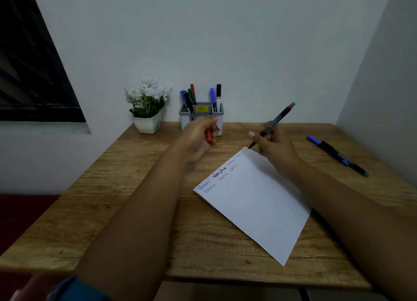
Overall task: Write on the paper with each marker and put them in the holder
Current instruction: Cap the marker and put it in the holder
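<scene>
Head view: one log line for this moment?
right hand: holds uncapped marker, tip at paper corner | left hand: holds red cap | holder: several markers

A wooden table [135, 210] stands in a room corner, with a white wall [225, 41] behind it and a dark window [29, 70] at the left. At the table's far edge, against the wall, stands a grey plastic marker holder [201, 116] with several markers upright in it; a white pot of white flowers [147, 106] stands to its left. A white sheet of paper [257, 201] lies right of centre, turned at an angle, with handwriting along its upper left edge. The left hand [198, 140] is just in front of the holder, closed around a red cap [209, 136]. The right hand [274, 146] grips a black marker [272, 125], tip near the paper's far corner. Two black markers [338, 156] lie at the far right.
</scene>
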